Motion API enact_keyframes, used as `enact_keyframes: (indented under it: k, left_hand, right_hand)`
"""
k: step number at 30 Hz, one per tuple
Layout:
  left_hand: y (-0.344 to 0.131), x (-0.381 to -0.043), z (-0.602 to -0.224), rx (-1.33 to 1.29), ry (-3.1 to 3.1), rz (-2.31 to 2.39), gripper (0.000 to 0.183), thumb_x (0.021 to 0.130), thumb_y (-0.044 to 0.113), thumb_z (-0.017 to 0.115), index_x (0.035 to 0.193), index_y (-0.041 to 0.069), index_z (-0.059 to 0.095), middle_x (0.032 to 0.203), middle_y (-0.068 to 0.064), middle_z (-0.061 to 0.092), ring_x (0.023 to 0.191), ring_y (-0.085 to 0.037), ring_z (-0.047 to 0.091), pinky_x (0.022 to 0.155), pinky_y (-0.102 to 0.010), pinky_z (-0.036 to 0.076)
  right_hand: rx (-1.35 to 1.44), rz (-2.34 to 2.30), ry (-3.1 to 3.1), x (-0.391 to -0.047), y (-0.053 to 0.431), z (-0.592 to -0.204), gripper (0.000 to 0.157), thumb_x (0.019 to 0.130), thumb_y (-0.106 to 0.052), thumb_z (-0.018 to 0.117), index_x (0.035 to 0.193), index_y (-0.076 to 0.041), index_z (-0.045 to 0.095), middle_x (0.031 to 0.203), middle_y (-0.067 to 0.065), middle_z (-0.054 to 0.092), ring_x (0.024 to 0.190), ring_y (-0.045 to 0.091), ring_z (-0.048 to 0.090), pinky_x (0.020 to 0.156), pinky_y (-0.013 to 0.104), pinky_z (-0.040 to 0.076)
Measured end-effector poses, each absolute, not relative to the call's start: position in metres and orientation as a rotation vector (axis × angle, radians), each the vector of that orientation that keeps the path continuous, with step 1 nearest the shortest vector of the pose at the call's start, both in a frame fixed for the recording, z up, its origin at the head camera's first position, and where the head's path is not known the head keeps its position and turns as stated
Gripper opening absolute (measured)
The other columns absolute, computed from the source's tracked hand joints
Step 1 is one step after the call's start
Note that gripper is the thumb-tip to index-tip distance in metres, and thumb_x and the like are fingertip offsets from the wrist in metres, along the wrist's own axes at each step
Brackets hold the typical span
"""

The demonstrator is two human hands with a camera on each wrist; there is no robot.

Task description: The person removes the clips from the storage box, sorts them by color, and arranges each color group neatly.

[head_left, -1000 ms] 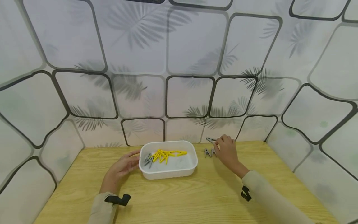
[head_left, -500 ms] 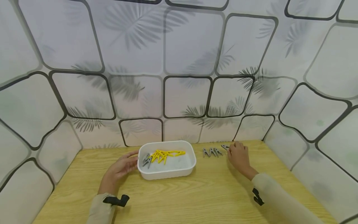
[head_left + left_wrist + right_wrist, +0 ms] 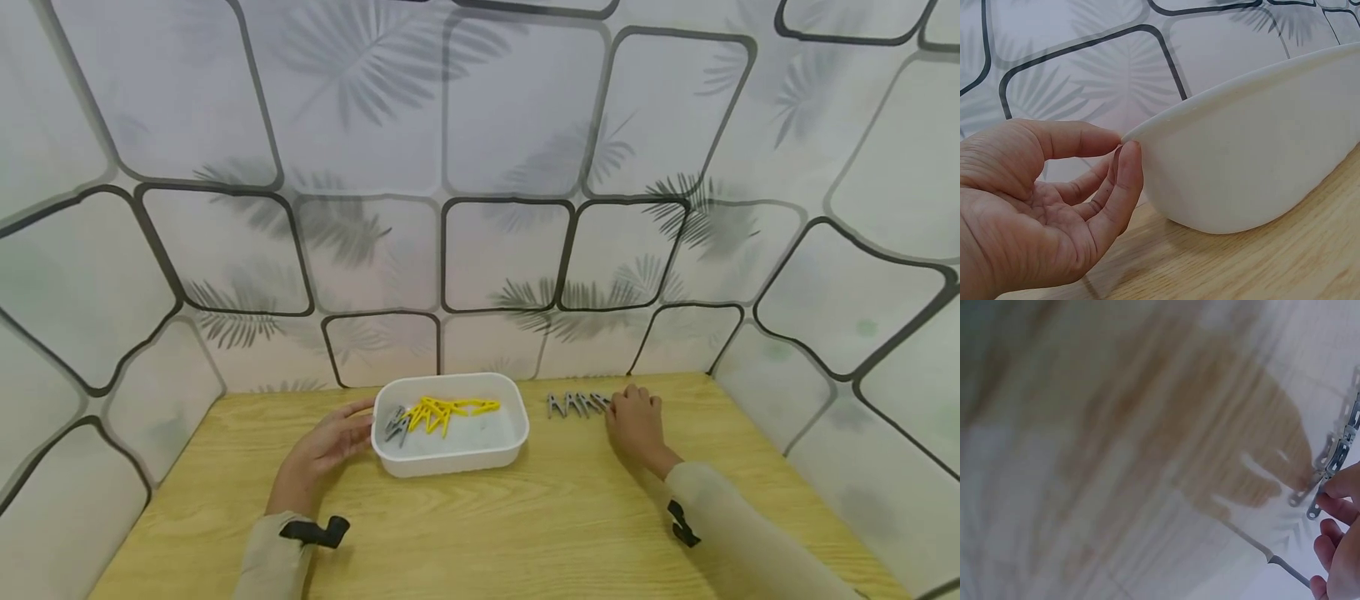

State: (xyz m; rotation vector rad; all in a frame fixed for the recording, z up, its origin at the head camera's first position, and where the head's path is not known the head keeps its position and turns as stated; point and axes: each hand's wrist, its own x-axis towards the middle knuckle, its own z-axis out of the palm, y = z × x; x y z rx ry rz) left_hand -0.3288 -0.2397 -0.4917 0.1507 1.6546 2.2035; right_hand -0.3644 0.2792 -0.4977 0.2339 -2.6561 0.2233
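My left hand [image 3: 333, 446] holds the left end of a white plastic tub [image 3: 450, 465]. In the left wrist view its fingertips meet at the tub's rim [image 3: 1222, 90]. Inside the tub lie yellow clothespins [image 3: 438, 410] and a few grey ones [image 3: 397, 425], bunched toward the left. On the table right of the tub, several grey clothespins [image 3: 556, 406] form a row. At the row's right end, my right hand [image 3: 636, 421] pinches a grey clothespin [image 3: 600, 400]. The right wrist view has this clothespin [image 3: 1314, 509] between thumb and finger, partly covered by them.
The wood-grain table [image 3: 480, 533] meets a patterned cloth wall [image 3: 495, 342] close behind the tub and the row. Similar cloth walls stand at the left and right sides. Black straps [image 3: 318, 532] circle both sleeves.
My right hand has moved right from the first clothespins, laying grey ones along the row; now it has brought another against the row's right end. The left hand stays at the tub.
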Motion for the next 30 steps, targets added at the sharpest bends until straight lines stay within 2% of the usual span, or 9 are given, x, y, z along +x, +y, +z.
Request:
enact_keyframes:
  k: [20, 30]
  left_hand:
    - [-0.243, -0.331, -0.493, 0.145, 1.528, 2.265, 0.05, 0.108, 0.003, 0.046, 0.155, 0.002, 0.029, 0.111, 0.004, 0.072, 0.096, -0.006, 0.07, 0.08, -0.021, 0.059]
    - [-0.243, -0.331, -0.495, 0.175, 1.549, 2.262, 0.034, 0.107, 0.004, 0.049, 0.14, 0.012, 0.047, 0.112, 0.004, 0.072, 0.097, -0.006, 0.07, 0.082, -0.021, 0.059]
  right_hand:
    - [0.286, 0.187, -2.732, -0.357, 0.268, -0.495, 0.013, 0.094, -0.013, 0.07, 0.083, -0.006, 0.069, 0.089, 0.015, 0.059, 0.086, 0.035, 0.053, 0.085, 0.059, 0.04]
    - [0.299, 0.209, -2.703, -0.356, 0.265, -0.493, 0.011, 0.092, -0.013, 0.071, 0.083, -0.006, 0.07, 0.088, 0.014, 0.059, 0.084, 0.034, 0.053, 0.087, 0.061, 0.04]
